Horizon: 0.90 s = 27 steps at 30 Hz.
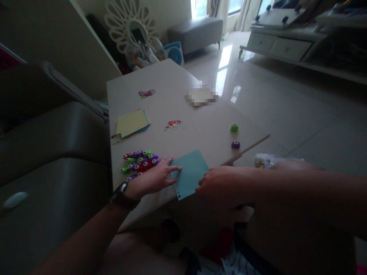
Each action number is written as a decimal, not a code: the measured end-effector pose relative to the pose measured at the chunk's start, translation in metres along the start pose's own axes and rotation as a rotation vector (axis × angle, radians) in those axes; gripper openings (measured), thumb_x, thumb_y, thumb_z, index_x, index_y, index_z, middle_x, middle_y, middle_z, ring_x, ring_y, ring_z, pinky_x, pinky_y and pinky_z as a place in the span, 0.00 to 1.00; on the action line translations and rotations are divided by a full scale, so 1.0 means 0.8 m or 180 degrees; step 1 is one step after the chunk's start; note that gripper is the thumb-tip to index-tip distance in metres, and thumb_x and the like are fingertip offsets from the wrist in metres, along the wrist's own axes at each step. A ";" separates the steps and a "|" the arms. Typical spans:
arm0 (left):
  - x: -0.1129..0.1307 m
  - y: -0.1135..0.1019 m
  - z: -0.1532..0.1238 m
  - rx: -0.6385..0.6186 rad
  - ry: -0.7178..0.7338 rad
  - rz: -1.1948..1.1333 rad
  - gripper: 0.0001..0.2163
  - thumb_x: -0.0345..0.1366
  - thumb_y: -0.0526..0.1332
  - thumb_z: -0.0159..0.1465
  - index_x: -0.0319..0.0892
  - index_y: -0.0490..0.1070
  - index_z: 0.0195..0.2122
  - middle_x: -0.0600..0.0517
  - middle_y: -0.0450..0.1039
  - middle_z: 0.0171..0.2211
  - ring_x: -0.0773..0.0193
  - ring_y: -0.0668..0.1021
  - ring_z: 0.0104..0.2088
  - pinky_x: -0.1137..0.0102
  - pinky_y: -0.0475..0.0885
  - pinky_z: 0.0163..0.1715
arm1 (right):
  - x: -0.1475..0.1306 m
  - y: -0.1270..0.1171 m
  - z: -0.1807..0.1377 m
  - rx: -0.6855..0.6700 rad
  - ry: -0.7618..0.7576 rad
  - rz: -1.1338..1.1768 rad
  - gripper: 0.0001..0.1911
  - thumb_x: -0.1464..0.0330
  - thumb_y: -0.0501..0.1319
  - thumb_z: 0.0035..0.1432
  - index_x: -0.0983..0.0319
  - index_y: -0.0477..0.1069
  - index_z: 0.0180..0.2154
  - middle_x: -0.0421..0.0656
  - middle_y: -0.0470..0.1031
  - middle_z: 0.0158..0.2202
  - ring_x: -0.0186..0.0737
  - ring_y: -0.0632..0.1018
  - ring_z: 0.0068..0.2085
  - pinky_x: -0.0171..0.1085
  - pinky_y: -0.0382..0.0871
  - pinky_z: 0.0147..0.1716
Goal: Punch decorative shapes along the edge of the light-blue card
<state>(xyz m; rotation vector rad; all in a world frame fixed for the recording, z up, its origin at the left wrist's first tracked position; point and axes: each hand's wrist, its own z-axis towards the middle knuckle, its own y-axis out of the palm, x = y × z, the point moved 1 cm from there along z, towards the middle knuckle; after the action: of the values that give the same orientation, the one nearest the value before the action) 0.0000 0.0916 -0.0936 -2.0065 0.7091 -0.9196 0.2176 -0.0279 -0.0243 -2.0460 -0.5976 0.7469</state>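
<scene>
Fingers spread, the left hand (156,176) lies on the blue sheet (191,175) at the bench's (205,131) near edge, seemingly steadying it, while the right hand (222,187) curls opposite, its pinch hidden from view.

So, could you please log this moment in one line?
left hand: on flat turquoise paper sheet | right hand: at its right edge, grip hidden
</scene>
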 end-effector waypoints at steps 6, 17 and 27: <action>-0.002 0.002 0.000 -0.0009 -0.0041 -0.0026 0.23 0.45 0.63 0.67 0.51 0.68 0.63 0.39 0.49 0.71 0.37 0.54 0.70 0.45 0.55 0.66 | 0.000 0.000 0.000 -0.0104 -0.0039 -0.0013 0.11 0.67 0.62 0.63 0.64 0.76 0.45 0.51 0.82 0.41 0.49 0.82 0.38 0.41 0.70 0.30; -0.003 0.003 0.001 0.0062 0.0051 -0.0061 0.23 0.44 0.64 0.66 0.50 0.70 0.62 0.40 0.51 0.71 0.38 0.58 0.69 0.46 0.57 0.66 | 0.000 0.001 0.000 -0.0125 -0.0039 -0.0132 0.12 0.67 0.61 0.64 0.64 0.76 0.47 0.51 0.82 0.40 0.49 0.82 0.37 0.42 0.72 0.31; -0.006 0.005 0.001 0.0068 0.0052 -0.0073 0.23 0.45 0.63 0.67 0.52 0.69 0.62 0.42 0.49 0.72 0.37 0.56 0.70 0.45 0.55 0.66 | -0.001 -0.001 0.000 -0.0249 -0.0134 -0.0258 0.07 0.69 0.61 0.63 0.61 0.77 0.40 0.51 0.82 0.42 0.51 0.81 0.39 0.43 0.72 0.33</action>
<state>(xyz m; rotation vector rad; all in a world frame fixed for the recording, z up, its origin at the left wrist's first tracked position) -0.0027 0.0934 -0.0993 -1.9943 0.6838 -0.9541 0.2167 -0.0279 -0.0233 -2.0684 -0.7396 0.7307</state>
